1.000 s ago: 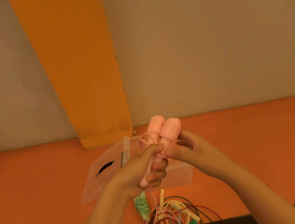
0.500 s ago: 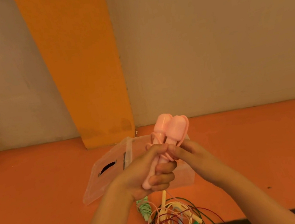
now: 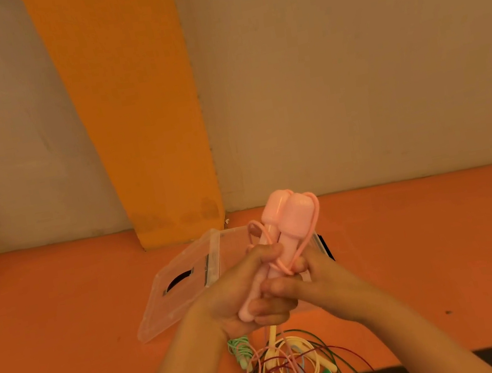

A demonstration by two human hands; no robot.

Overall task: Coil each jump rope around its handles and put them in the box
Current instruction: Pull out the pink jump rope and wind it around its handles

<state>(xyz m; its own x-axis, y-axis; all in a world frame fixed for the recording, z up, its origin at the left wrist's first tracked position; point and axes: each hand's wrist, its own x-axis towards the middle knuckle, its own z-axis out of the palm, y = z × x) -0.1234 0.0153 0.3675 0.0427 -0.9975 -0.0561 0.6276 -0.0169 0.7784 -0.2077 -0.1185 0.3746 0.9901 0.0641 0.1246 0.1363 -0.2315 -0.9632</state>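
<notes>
While I hold the pink jump rope [image 3: 288, 221] up in front of me, its 2 handles [image 3: 270, 214] sit side by side with the fat ends up, just above the clear box [image 3: 231, 244]. My left hand [image 3: 243, 294] is wrapped around the thin lower ends of both handles. My right hand [image 3: 320, 288] pinches the cord [image 3: 317, 213] against them, right where one turn crosses the shafts.

I judge the handles to be light, hard, smooth plastic, so they could slide past each other if my left hand loosens. The best hold looks like the narrow waist below the bulbs, where the turns can also bed in. The cord seems thin, soft and springy. It bows out in a loop over the right bulb instead of lying flat, so I expect it to uncoil unless every turn is kept pinned under a thumb. A loose tail runs down from my hands towards the pile of ropes [image 3: 287, 365] on the floor [image 3: 444, 250], so it could snag there as I wind.

The box's lid [image 3: 173, 306] lies swung open to the left. Near the pile lies a green rope [image 3: 241, 348] that looks already coiled.
</notes>
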